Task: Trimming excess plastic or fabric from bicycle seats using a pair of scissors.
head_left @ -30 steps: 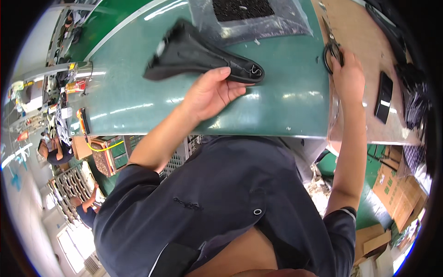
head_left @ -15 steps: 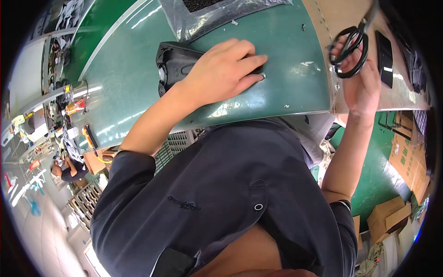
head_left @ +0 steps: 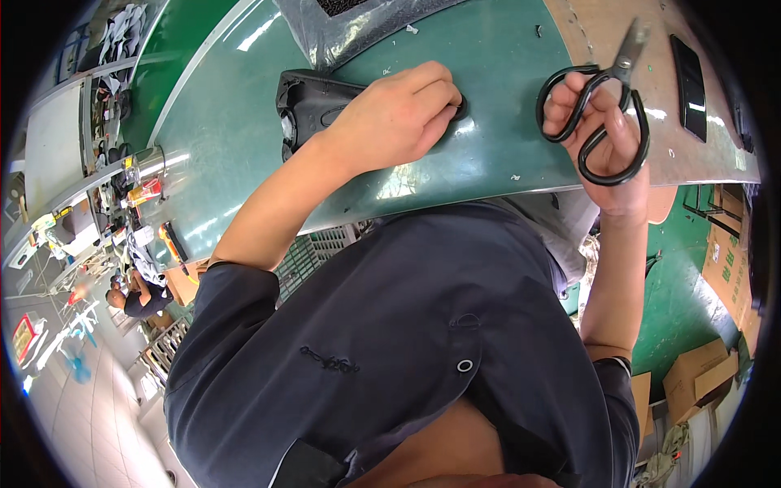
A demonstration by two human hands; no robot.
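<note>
On the green tabletop (head_left: 496,89) lies a black moulded, hollow-looking piece (head_left: 305,102), with its wider end to the left. My left hand (head_left: 403,114) is closed over its right end, fingers curled down and thumb bent in. That hand and wrist hide much of the piece. My right hand (head_left: 606,146) holds a pair of black-handled scissors (head_left: 622,69) raised above the right side of the table. Fingers and thumb pass through the handle loops, which are spread apart. The blades point up and away from me.
A clear plastic bag (head_left: 342,41) with dark contents lies at the far edge. A black phone-like slab (head_left: 690,89) rests on the brown board (head_left: 663,154) at right. Small scraps dot the tabletop. Cardboard boxes (head_left: 700,378) stand on the floor at lower right. Another person (head_left: 142,297) is far left.
My right hand has brought the scissors left and nearer to me, and their handles are now spread wider. The left hand's fingers have drawn in around the black piece's end.
</note>
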